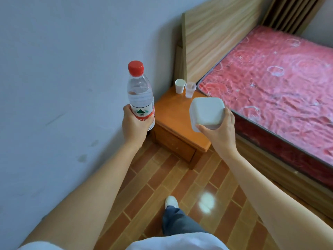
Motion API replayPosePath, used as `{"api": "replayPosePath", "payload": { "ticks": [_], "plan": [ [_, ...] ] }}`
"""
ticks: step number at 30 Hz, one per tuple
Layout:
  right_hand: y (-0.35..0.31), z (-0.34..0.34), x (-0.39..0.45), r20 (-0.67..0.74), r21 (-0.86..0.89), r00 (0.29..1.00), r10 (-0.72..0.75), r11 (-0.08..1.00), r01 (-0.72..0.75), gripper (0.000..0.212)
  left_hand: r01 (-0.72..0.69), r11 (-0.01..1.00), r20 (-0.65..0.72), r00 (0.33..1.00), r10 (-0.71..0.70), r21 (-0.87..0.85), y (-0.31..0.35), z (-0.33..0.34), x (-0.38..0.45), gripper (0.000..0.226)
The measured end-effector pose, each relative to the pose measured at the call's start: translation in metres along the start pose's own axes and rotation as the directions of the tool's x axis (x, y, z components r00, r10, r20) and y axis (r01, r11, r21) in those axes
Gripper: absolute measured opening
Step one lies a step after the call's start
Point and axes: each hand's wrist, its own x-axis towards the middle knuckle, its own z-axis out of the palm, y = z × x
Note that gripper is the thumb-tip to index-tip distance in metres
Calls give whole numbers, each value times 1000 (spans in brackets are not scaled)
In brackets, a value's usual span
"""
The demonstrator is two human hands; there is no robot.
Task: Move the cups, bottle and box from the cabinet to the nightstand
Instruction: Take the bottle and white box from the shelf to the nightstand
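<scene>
My left hand [134,126] grips a clear water bottle [139,91] with a red cap and red label, held upright in the air left of the nightstand. My right hand [220,129] holds a white rounded box [207,111] from below, hovering over the front right part of the orange wooden nightstand [171,116]. At the back of the nightstand top stand a white paper cup [180,85] and a clear plastic cup [190,89], side by side and upright. The cabinet is not in view.
A bed with a red patterned mattress [279,87] and a wooden headboard [216,38] sits right of the nightstand. A pale wall [63,78] runs along the left. My foot in a white shoe [171,202] stands on the brick-pattern floor [162,177].
</scene>
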Motion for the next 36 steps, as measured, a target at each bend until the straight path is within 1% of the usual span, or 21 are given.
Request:
{"api": "replayPosePath", "payload": {
  "ticks": [3, 9, 14, 18, 21, 23, 25, 27, 29, 33, 36],
  "plan": [
    [-1, 12, 48, -9, -5, 1000, -9, 1000, 9, 99, -15, 1000, 9, 1000, 15, -3, 10, 26, 43, 67],
    [4, 30, 118, -35, -17, 998, 52, 998, -52, 100, -23, 1000, 80, 997, 22, 7, 16, 71, 117, 70],
    [13, 47, 163, -117, -33, 987, 110, 993, -115, 99, -27, 999, 214, 976, 32, -26, 14, 112, 177, 71],
    [14, 62, 196, -197, 3, 963, 185, 982, -189, 99, -13, 998, 348, 937, 32, -55, 23, 144, 230, 61],
    [15, 71, 218, -288, 7, 929, 233, 970, -242, 98, -32, 995, 444, 893, 72, -97, 35, 168, 262, 36],
    [16, 75, 230, -345, 16, 901, 264, 961, -275, 98, -71, 990, 511, 851, 123, -120, 40, 187, 283, 37],
    [19, 78, 239, -394, 26, 873, 287, 953, -302, 97, -54, 987, 569, 812, 132, -151, 38, 208, 303, 38],
    [22, 78, 246, -434, 31, 850, 299, 948, -318, 97, -44, 984, 619, 772, 144, -174, 35, 229, 315, 52],
    [26, 79, 251, -454, 46, 831, 321, 940, -337, 96, -52, 982, 656, 738, 160, -181, 32, 246, 322, 49],
    [38, 83, 258, -475, 63, 803, 359, 924, -376, 97, -20, 978, 684, 712, 158, -205, 30, 265, 324, 55],
    [46, 88, 264, -472, 55, 800, 371, 918, -394, 96, 14, 975, 670, 729, 142, -221, 26, 272, 322, 54]
  ]
}}
